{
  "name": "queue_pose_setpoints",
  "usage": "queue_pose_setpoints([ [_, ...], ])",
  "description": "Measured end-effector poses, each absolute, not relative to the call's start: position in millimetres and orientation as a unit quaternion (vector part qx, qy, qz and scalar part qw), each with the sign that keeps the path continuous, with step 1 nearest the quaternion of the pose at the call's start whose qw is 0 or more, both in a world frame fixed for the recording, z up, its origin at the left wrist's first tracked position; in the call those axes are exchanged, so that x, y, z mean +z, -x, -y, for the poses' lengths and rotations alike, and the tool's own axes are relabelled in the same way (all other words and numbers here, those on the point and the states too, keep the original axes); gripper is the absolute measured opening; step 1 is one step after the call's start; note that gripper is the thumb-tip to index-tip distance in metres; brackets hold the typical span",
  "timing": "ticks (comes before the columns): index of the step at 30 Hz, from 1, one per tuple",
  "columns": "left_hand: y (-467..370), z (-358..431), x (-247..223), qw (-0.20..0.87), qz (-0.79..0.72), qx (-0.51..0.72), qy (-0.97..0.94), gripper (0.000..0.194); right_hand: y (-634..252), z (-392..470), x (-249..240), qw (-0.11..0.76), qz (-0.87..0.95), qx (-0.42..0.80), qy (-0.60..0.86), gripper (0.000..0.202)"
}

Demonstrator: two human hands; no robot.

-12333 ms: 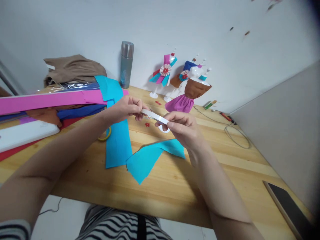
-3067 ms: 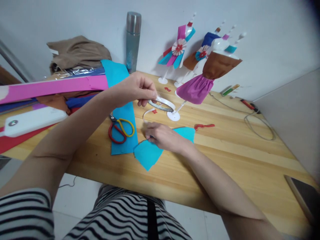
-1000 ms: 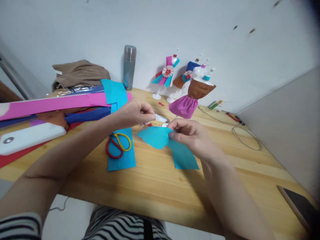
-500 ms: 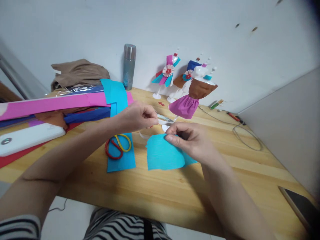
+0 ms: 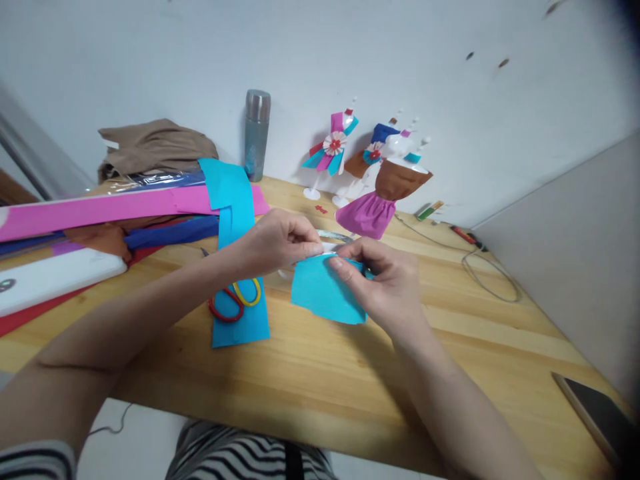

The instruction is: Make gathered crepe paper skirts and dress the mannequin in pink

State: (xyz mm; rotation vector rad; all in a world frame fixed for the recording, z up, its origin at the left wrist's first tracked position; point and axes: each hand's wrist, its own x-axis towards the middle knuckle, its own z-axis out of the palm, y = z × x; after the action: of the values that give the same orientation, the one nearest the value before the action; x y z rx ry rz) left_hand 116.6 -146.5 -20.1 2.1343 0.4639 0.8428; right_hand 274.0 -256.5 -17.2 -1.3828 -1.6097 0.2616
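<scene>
My left hand [image 5: 283, 241] is closed in a pinch on a narrow whitish strip [image 5: 329, 248], which looks like tape. That strip lies along the top edge of a small turquoise crepe paper piece [image 5: 323, 290]. Thumb and fingers of my right hand [image 5: 384, 275] grip this paper at its upper right, close to my left fingertips. The paper hangs a little above the table. Behind the fingers shows part of a greyish curved band [image 5: 335, 236], its full shape hidden. Scissors with red and yellow handles [image 5: 227, 308] lie under my left forearm, on a turquoise paper strip [image 5: 247, 330].
Small dress forms in coloured paper [image 5: 367, 213] stand by the wall, beside a grey flask [image 5: 257, 137]. Pink paper [image 5: 125, 210] and a white device [image 5: 60, 277] lie left. A cable [image 5: 493, 293] and a phone-like dark slab [image 5: 595, 413] are at right.
My hands have come closer together. The strip, stretched between them before, now meets the paper's top edge. The turquoise piece has risen slightly and turned.
</scene>
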Motion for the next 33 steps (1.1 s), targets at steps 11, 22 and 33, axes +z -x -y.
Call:
queue_pose_setpoints([
  [11,-112.0,146.7,-16.3,0.359,-0.118,0.31,-0.872,0.012,-277.2,252.1,-18.6,0.484,0.646,0.122,0.577,0.02],
  [22,-104.4,140.1,-9.6,0.419,-0.1,0.247,-0.868,0.018,-283.5,248.3,-18.3,0.489,0.634,0.149,0.581,0.015],
  [33,-109.1,143.5,-1.2,0.456,-0.183,0.207,-0.846,0.023,-283.9,249.5,-15.0,0.515,0.594,0.263,0.559,0.017],
])
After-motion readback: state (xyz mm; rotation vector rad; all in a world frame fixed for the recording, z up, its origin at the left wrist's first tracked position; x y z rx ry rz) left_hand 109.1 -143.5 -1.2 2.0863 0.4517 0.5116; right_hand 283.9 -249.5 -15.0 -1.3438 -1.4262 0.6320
